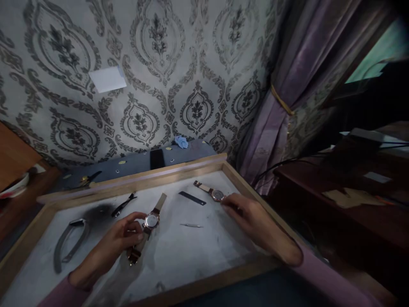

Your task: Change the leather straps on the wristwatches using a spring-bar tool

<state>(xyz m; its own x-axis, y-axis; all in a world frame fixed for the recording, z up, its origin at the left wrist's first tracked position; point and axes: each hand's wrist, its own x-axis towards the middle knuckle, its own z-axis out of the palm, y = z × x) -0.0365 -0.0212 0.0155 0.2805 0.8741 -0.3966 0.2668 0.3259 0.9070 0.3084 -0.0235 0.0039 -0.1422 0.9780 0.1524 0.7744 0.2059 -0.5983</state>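
Observation:
My left hand (pixel 128 234) pinches a watch (pixel 151 220) by its case, the back facing up and the strap hanging down past my fingers. On the right of the framed white board (pixel 179 256), my right hand (pixel 246 213) has its fingers closed at the edge of a second watch (pixel 217 195), which lies with its strap stretched to the upper left. Between the two watches are a flat dark strip (pixel 192 198) and a thin metal tool (pixel 191 225). Dark pliers (pixel 124 205) lie beyond my left hand.
A grey curved band (pixel 70 243) rests at the board's left. Behind the wooden frame (pixel 159 175) are a black phone (pixel 156 159) and a crumpled blue cloth (pixel 181 142). A purple curtain (pixel 271 128) hangs at the right, beside a dark red table (pixel 319 187).

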